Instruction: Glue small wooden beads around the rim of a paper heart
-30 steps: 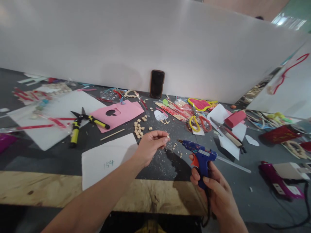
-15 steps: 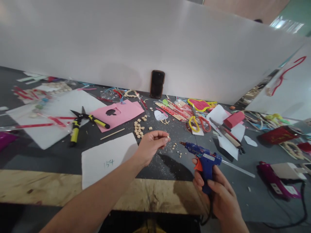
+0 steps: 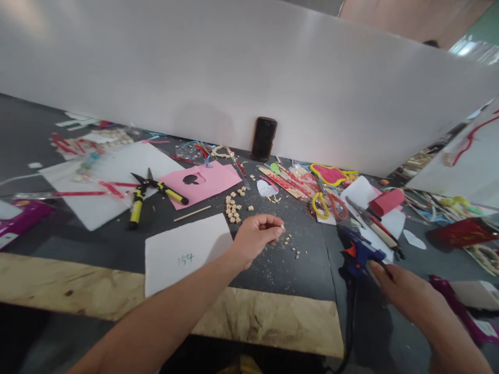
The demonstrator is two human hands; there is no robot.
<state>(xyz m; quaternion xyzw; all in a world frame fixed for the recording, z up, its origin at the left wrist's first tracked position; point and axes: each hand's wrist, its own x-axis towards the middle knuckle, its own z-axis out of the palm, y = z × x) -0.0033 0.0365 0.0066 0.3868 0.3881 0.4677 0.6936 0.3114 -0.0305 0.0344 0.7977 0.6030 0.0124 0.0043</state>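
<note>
My left hand (image 3: 260, 236) pinches a small pale wooden piece (image 3: 282, 227) between thumb and fingertips, above the dark tabletop. Tiny cut wooden bits (image 3: 295, 252) lie scattered to its right, and a cluster of little wooden pieces (image 3: 233, 209) lies behind it to the left. On the right, my right hand (image 3: 401, 288) has its thumb and fingers on a blue hot glue gun (image 3: 362, 254) with an orange trigger. The gun is low at the tabletop, its nozzle pointing away to the left; some fingers are hidden.
White paper marked 154 (image 3: 187, 259) lies left of centre. Around it are yellow-black pliers (image 3: 136, 208), pink card (image 3: 210, 182) and a thin stick (image 3: 192, 213). A phone (image 3: 264, 138) leans on the white partition. Scissors (image 3: 320, 205) and cutters (image 3: 374, 223) lie right; the glue gun's cable (image 3: 350, 322) hangs over the edge.
My right hand has moved right and lowered the hot glue gun from midair to the tabletop. The left hand keeps its pinch on the wooden piece. The view has shifted slightly.
</note>
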